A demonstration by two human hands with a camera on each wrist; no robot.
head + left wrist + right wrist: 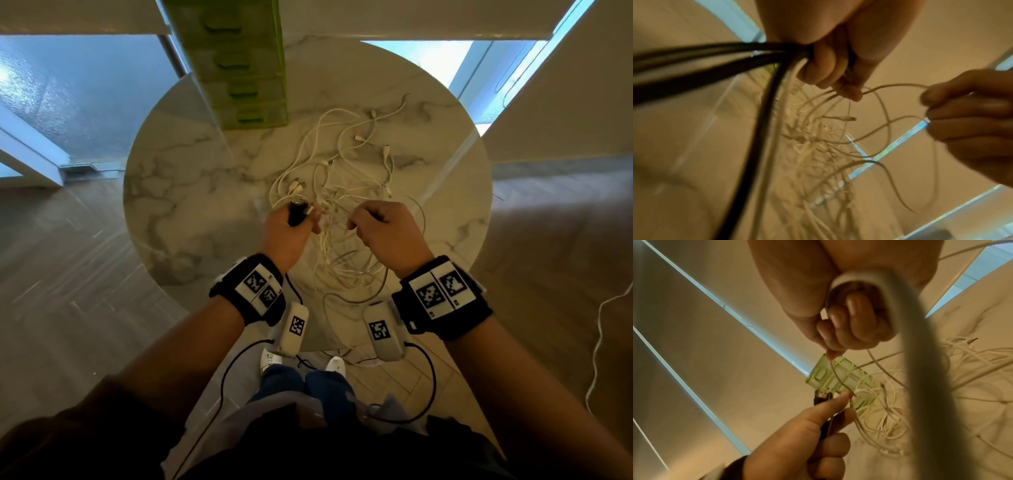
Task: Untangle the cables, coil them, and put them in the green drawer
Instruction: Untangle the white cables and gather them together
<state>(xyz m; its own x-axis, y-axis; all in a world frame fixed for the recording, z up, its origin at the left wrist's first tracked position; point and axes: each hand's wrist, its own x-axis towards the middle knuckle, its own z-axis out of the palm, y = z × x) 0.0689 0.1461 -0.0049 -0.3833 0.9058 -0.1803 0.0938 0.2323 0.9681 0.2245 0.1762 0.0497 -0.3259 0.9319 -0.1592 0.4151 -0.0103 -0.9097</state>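
Over the near half of the round marble table [178,219], my left hand [286,233] grips black cable coils [694,68], right hand [383,233] pinches a thin white strand [890,86] from the tangled white cables [342,192]; hard pulling risks tightening knots, green drawer unit [246,85] far.

- The middle and right of the round table [164,192] are covered by a tangle of white cables [346,178], reaching from just before the drawers to the near edge.
- The far edge is occupied by a green drawer unit [239,61]; its front is approached closely by the farthest cable loops.
- Bare marble is left on the table's left side, where a hand could be set down.
- The space above the near part of the tangle is taken up by the left hand [287,233] and right hand [383,229], with strands stretched between them.
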